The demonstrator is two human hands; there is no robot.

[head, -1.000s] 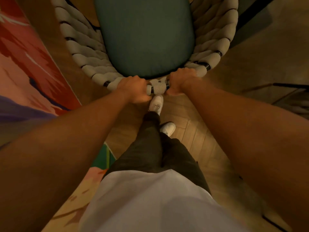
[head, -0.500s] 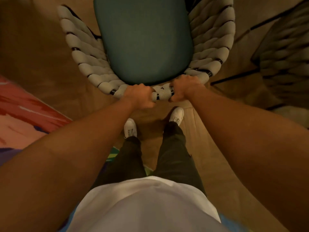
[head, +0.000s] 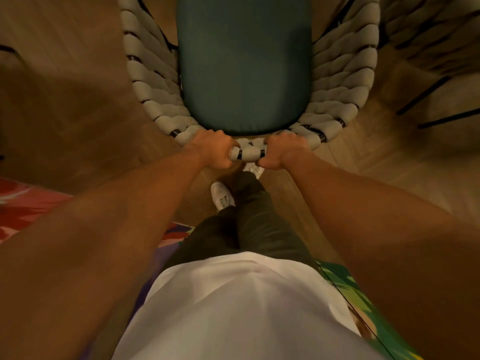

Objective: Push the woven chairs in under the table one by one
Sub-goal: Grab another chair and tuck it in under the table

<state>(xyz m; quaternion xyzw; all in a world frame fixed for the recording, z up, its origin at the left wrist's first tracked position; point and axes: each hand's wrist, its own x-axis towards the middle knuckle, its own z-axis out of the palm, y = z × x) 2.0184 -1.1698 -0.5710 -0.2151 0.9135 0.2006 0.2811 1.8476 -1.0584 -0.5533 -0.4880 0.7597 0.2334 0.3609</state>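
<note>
Two hands hold the top rail of the woven chair with thick grey cord wrapping, black frame and teal seat cushion [head: 244, 63]: the left hand [head: 213, 149] and the right hand [head: 281, 152] each have their fingers curled tight round the curved back rim, close together, with only a short length of wrapped rail showing between them. The chair stands on the brown wooden floor [head: 65, 87] straight ahead of the person, its seat pointing away; no table edge shows in the head view, so how far under it the seat has gone cannot be told. Compared with half a second ago and a second ago, the colourful patterned rug [head: 23, 206] has slid back toward the bottom left of the view, the feet have changed places, with the white left shoe [head: 222, 196] now trailing and the right one tucked up under the rail, and the second woven chair with dark cord [head: 426, 29] at the right sits higher in the view. That reads as the person walking forward and the grey chair travelling with them while the grip stays the same. In my judgement the push on this chair is well under way but not finished, and the dark chair beside it, apparently untouched, would come after it.
</note>
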